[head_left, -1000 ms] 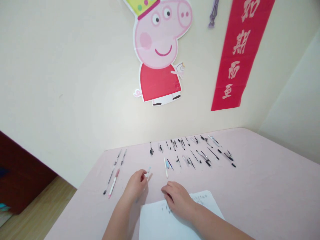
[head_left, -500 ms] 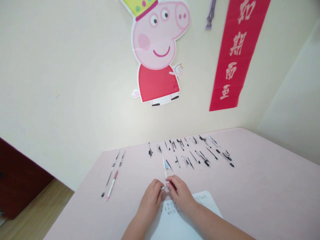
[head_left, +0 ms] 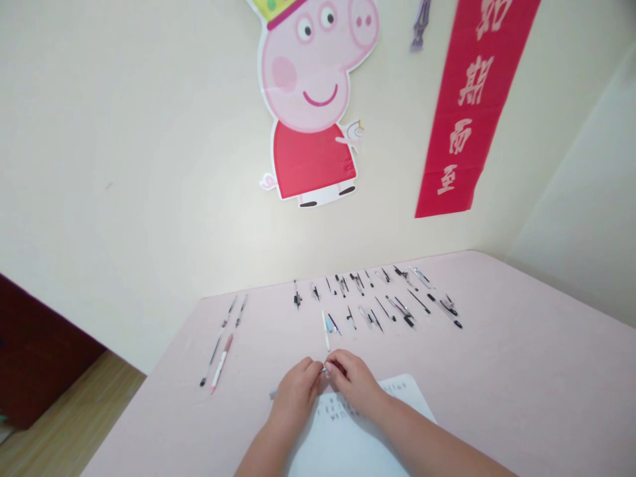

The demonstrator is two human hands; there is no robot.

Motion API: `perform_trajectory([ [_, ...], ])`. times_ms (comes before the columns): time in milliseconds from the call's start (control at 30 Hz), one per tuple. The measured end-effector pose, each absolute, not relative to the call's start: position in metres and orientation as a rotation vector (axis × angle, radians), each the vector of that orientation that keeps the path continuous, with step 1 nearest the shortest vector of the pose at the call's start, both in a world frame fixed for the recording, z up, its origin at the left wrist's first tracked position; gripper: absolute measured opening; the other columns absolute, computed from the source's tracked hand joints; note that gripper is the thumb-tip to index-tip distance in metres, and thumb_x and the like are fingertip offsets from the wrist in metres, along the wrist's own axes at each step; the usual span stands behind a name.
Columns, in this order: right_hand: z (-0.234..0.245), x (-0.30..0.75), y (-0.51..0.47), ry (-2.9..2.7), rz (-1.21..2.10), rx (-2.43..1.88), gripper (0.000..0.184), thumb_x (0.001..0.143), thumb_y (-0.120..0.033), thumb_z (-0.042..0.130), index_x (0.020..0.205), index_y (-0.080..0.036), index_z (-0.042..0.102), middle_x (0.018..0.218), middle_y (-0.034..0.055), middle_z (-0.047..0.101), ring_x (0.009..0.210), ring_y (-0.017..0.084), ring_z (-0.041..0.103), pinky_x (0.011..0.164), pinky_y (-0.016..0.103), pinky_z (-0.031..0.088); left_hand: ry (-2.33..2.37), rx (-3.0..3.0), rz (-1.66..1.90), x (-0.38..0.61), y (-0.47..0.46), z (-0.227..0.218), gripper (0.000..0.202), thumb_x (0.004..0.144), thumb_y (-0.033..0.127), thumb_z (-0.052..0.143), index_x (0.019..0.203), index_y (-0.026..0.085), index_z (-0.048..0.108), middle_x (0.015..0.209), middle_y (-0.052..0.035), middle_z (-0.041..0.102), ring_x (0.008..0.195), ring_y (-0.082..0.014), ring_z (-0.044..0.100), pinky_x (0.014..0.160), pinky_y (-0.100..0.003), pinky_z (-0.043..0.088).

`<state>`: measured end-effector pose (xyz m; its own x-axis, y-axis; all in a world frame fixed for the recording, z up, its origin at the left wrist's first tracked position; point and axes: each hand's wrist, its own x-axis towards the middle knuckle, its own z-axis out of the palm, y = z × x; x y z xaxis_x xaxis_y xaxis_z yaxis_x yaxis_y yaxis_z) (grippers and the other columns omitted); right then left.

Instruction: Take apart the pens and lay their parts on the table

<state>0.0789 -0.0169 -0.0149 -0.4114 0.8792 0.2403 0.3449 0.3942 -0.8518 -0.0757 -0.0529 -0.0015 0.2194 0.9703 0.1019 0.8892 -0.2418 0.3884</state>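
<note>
Two hands meet over the far edge of a written-on paper (head_left: 348, 454), the left hand (head_left: 297, 391) and right hand (head_left: 354, 383) each in a narrow fingertip grip on a small pen part (head_left: 323, 370), apparently pinched from both sides to steady so slight a piece. From there, a slim white pen (head_left: 325, 331) and a blue piece (head_left: 328, 325) lie at 12 o'clock on the pink surface (head_left: 517, 371), seemingly kept within easy reach. Dark pen pieces (head_left: 407, 320) spread from 12 to 2 o'clock in two rows, probably to keep each set apart; a pink-and-white pen (head_left: 221, 363) rests at 9 o'clock. The held part looks pale, thin and short, mostly covered by fingers, its ends hidden.
</note>
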Motion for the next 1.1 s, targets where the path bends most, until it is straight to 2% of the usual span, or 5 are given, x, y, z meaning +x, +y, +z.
perform_trajectory([
  [267, -0.017, 0.079, -0.016, -1.937, 0.971, -1.059, 0.013, 0.081, -0.017, 0.046, 0.079, -0.018, 0.059, 0.073, 0.0006, 0.058, 0.069, 0.014, 0.051, 0.066, 0.025, 0.04, 1.794, 2.284, 0.418, -0.08, -0.054, -0.001, 0.025, 0.09, 0.029, 0.033, 0.094, 0.024, 0.057, 0.08, -0.0011, 0.056, 0.074, -0.0144, 0.054, 0.062, -0.023, 0.033],
  [467, -0.017, 0.079, -0.016, -1.93, 0.958, -1.062, 0.013, 0.08, -0.017, 0.046, 0.079, -0.018, 0.059, 0.072, 0.0004, 0.057, 0.068, 0.014, 0.051, 0.064, 0.025, 0.039, 1.748, 2.259, 0.507, -0.081, -0.051, -0.005, 0.028, 0.091, 0.034, 0.032, 0.091, 0.023, 0.058, 0.081, -0.0017, 0.056, 0.075, -0.015, 0.054, 0.064, -0.024, 0.035],
  [800, -0.021, 0.079, -0.013, -1.85, 0.919, -1.078, 0.012, 0.079, -0.018, 0.046, 0.078, -0.018, 0.058, 0.073, 0.0011, 0.057, 0.066, 0.014, 0.05, 0.063, 0.025, 0.039, 1.699, 2.164, 0.662, -0.084, -0.051, -0.011, 0.022, 0.085, 0.03, 0.043, 0.102, 0.021, 0.053, 0.091, -0.0046, 0.059, 0.083, -0.0174, 0.055, 0.073, -0.028, 0.041],
  [1100, -0.026, 0.083, -0.009, -1.838, 0.838, -1.178, 0.013, 0.079, -0.019, 0.045, 0.083, -0.018, 0.057, 0.076, 0.0014, 0.057, 0.066, 0.014, 0.05, 0.063, 0.025, 0.039, 1.8, 2.105, 0.786, -0.086, -0.05, -0.01, 0.012, 0.084, 0.02, 0.038, 0.088, 0.02, 0.049, 0.084, -0.0039, 0.055, 0.08, -0.0172, 0.053, 0.072, -0.03, 0.041],
])
